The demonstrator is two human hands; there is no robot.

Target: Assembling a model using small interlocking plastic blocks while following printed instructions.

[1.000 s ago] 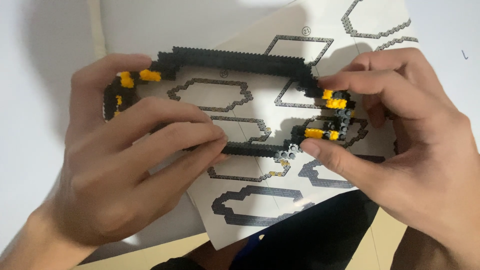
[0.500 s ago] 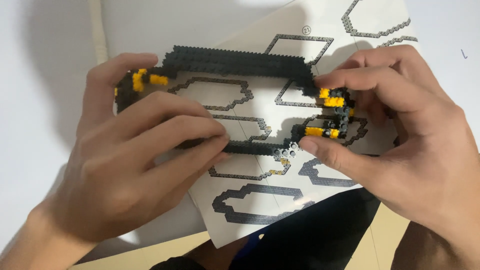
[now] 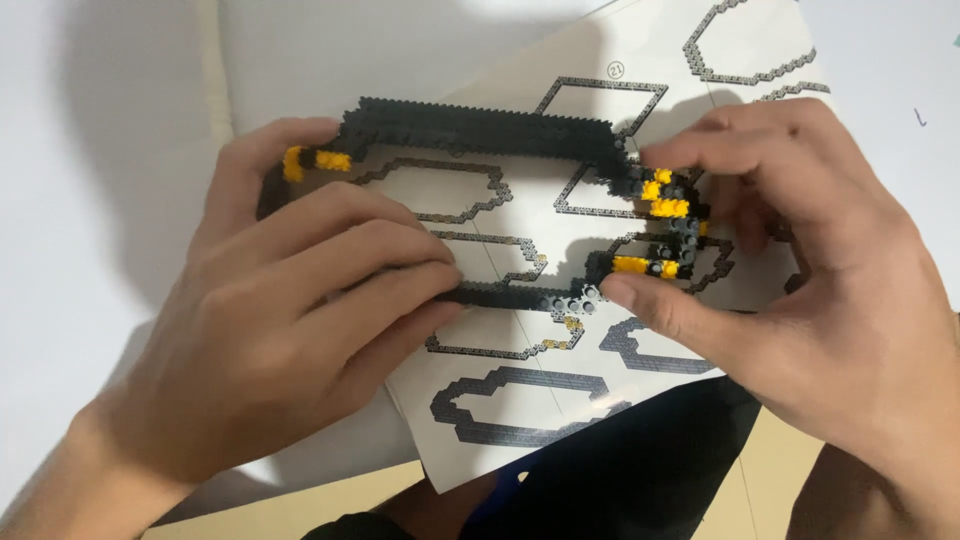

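Printed instruction sheet (image 3: 520, 400) of outline diagrams on a white table (image 3: 90, 200)

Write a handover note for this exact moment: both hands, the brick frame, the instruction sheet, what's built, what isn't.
Left hand: fingers laid over the left end and lower strip of the black and yellow brick frame, gripping it.
Right hand: thumb and fingers pinch the frame's right end, at the yellow bricks.
The frame is held over the instruction sheet, which lies on the white table.
Done: long black top strip, both yellow-marked ends and a lower strip are joined.
Left: the lower right looks unfinished; grey studs show bare near the right thumb. Whether the loop closes there is hidden by the fingers.
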